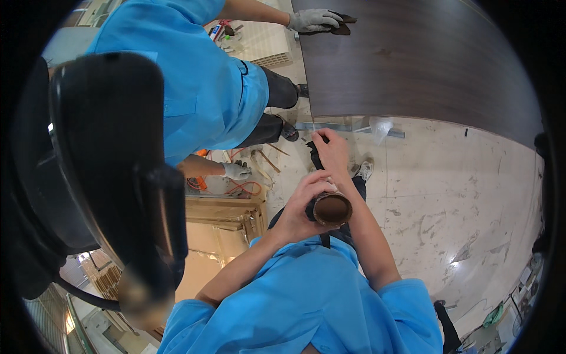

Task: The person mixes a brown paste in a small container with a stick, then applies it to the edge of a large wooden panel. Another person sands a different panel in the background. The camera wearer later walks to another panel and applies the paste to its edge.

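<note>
My left hand (pixel 306 202) is wrapped round a brown cardboard tube (pixel 336 225), whose open end faces up toward me. Some dark material lies round the tube's outside, partly hidden by my fingers. Farther out, my right hand (pixel 332 154) has its thumb and fingers closed together on a crumpled black strip (pixel 315 156), which hangs down beside it. Whether the strip joins the tube is hidden. Beyond my hands lies a large dark wood-grain panel (pixel 407 65), with neither of my hands touching it.
At left a co-worker in a blue shirt (pixel 194 76) rests a grey-gloved hand (pixel 312 21) with dark cloth on the panel's edge. Their other gloved hand (pixel 237 170) hangs low near orange cords. Flattened cardboard (pixel 221 236) is stacked left; a metal strip (pixel 330 126) lies on the floor.
</note>
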Motion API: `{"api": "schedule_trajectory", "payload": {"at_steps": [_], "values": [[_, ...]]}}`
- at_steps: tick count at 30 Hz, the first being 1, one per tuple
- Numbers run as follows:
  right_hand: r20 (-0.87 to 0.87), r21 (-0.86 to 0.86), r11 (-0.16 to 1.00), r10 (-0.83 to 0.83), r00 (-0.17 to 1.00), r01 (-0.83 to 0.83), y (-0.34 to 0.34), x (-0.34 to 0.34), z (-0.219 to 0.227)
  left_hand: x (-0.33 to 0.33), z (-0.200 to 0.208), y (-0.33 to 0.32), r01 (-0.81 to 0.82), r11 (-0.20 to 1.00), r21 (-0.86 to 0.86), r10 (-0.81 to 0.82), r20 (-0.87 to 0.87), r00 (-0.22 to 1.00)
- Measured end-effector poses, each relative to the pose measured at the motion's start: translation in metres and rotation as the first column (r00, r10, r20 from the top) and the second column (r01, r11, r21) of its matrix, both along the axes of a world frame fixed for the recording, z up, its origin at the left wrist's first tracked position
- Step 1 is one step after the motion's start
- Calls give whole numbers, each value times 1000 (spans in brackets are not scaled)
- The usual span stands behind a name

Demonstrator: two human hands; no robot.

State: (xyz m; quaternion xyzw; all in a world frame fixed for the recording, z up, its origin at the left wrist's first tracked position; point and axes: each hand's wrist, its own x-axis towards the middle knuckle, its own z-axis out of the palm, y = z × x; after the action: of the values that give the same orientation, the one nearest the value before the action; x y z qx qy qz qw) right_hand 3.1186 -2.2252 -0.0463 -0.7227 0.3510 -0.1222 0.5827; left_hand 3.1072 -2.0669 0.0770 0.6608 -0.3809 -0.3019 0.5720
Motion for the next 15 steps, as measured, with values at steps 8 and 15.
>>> {"api": "schedule_trajectory", "payload": {"at_steps": [8,15], "values": [[9,85,995,-55,998,54,6,6,-15,3,-2,11,-9,999,32,10,-28,1000],[35,-72,996,-41,999,43,10,7,-20,4,-3,12,-7,999,51,9,-41,999]]}}
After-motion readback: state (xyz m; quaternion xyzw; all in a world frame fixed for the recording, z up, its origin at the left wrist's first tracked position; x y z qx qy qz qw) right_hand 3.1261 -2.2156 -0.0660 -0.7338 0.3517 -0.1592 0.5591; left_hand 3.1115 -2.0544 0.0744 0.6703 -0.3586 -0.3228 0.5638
